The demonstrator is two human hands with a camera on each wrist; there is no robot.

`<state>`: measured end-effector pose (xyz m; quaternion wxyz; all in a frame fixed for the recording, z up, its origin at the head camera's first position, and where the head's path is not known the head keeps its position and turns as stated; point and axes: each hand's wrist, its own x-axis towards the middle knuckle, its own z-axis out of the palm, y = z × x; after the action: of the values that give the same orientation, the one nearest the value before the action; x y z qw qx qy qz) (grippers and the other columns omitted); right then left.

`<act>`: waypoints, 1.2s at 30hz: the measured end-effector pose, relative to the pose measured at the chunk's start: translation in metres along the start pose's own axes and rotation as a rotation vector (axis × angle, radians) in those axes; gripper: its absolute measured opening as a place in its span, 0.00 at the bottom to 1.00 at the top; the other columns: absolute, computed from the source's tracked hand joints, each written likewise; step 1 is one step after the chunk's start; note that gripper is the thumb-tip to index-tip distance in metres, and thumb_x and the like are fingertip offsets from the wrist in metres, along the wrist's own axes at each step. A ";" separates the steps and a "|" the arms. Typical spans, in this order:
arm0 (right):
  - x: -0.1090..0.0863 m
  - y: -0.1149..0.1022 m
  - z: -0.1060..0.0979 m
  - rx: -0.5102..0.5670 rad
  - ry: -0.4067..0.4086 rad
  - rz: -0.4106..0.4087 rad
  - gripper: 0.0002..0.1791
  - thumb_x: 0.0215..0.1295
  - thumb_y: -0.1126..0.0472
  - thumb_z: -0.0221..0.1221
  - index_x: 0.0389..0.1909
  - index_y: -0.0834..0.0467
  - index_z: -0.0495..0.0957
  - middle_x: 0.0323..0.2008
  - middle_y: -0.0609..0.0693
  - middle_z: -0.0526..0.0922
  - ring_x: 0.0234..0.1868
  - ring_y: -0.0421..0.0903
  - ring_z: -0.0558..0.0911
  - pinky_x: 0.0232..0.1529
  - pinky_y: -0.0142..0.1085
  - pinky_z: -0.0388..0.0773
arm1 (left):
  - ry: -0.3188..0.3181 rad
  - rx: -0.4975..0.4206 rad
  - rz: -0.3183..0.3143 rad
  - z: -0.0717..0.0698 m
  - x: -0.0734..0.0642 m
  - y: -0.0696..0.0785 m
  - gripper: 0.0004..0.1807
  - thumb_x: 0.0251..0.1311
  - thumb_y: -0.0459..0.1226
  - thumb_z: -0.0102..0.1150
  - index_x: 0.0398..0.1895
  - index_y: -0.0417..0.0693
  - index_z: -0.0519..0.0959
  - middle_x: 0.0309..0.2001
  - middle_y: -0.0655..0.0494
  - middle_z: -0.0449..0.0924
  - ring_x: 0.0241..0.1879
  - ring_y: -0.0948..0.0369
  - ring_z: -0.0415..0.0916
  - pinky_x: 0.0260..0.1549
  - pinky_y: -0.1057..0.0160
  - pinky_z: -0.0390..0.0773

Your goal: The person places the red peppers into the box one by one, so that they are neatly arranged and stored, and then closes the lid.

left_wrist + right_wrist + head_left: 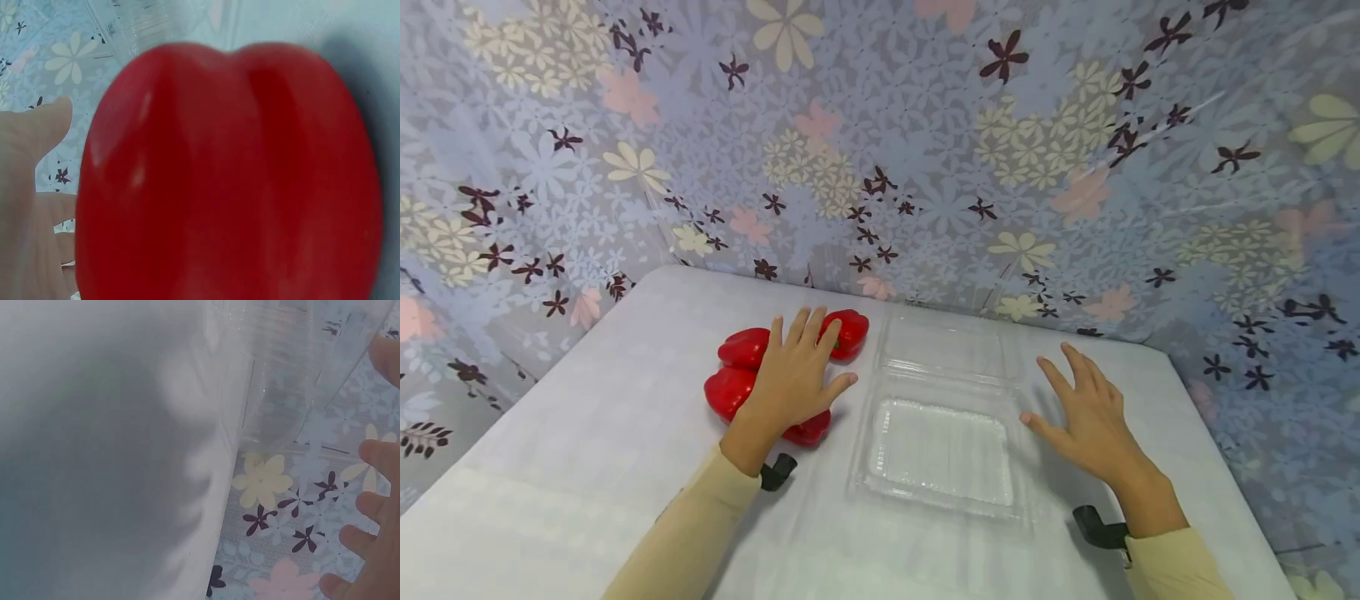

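Several red bell peppers (730, 392) lie on the left half of the white table. Over them hovers my left hand (790, 379), fingers straight and spread, hiding parts of the peppers. One bell pepper (231, 175) fills most of the left wrist view, with the left thumb (53, 128) beside it. A clear plastic clamshell box (940, 454) stands in the middle, its lid (947, 346) folded back toward the wall. To the right of the box is my right hand (1086, 421), fingers apart and holding nothing; its shadow falls on the table in the right wrist view.
The white table (625, 400) reaches back to a wall covered in flowered cloth (917, 150), which also hangs along both sides. A dark wrist strap mount (1099, 527) sticks out below the right hand, and another mount (778, 472) below the left.
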<state>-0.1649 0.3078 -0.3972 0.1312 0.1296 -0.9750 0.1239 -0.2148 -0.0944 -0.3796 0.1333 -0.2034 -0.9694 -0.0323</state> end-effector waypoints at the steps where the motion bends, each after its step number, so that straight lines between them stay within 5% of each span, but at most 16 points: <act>1: 0.000 -0.001 0.000 0.005 -0.001 -0.002 0.43 0.65 0.41 0.60 0.75 0.57 0.58 0.77 0.67 0.48 0.73 0.74 0.51 0.58 0.75 0.53 | -0.003 0.003 -0.001 0.000 0.000 0.000 0.46 0.60 0.63 0.53 0.76 0.48 0.58 0.77 0.42 0.55 0.76 0.42 0.53 0.73 0.32 0.52; 9: 0.004 -0.006 -0.006 0.150 -0.038 -0.007 0.35 0.72 0.48 0.55 0.72 0.63 0.61 0.75 0.68 0.53 0.71 0.75 0.54 0.57 0.77 0.53 | -0.006 -0.015 0.030 -0.006 -0.004 -0.006 0.44 0.60 0.57 0.59 0.75 0.47 0.60 0.77 0.43 0.56 0.75 0.43 0.55 0.73 0.34 0.55; 15: -0.003 -0.007 -0.015 0.248 -0.050 -0.035 0.29 0.71 0.54 0.58 0.67 0.63 0.68 0.71 0.68 0.63 0.69 0.72 0.62 0.59 0.72 0.61 | 0.009 -0.070 0.084 -0.014 -0.020 -0.016 0.40 0.56 0.49 0.68 0.71 0.46 0.67 0.74 0.44 0.62 0.73 0.45 0.59 0.72 0.38 0.61; 22: -0.021 0.006 -0.028 0.200 -0.062 -0.058 0.27 0.68 0.57 0.62 0.66 0.60 0.70 0.68 0.66 0.66 0.66 0.71 0.66 0.51 0.68 0.68 | 0.051 -0.132 0.148 -0.024 -0.036 -0.035 0.34 0.58 0.46 0.67 0.67 0.43 0.71 0.70 0.44 0.69 0.71 0.44 0.65 0.69 0.42 0.68; 30: -0.036 0.017 -0.031 0.197 -0.079 -0.068 0.30 0.64 0.59 0.65 0.66 0.58 0.70 0.68 0.66 0.66 0.64 0.71 0.66 0.50 0.67 0.67 | 0.078 -0.176 0.121 -0.030 -0.056 -0.057 0.33 0.57 0.44 0.67 0.66 0.44 0.73 0.69 0.44 0.71 0.69 0.46 0.67 0.68 0.41 0.69; 36: -0.041 0.018 -0.037 0.185 -0.088 -0.067 0.32 0.64 0.57 0.65 0.68 0.57 0.68 0.69 0.66 0.65 0.63 0.69 0.69 0.33 0.47 0.79 | 0.108 -0.195 0.134 -0.027 -0.063 -0.064 0.31 0.57 0.43 0.66 0.64 0.42 0.74 0.67 0.43 0.72 0.68 0.45 0.68 0.65 0.40 0.71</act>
<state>-0.1240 0.3440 -0.3780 0.0799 0.1790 -0.9594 0.2029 -0.1787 -0.1802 -0.3714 0.1667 -0.2779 -0.9373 -0.1282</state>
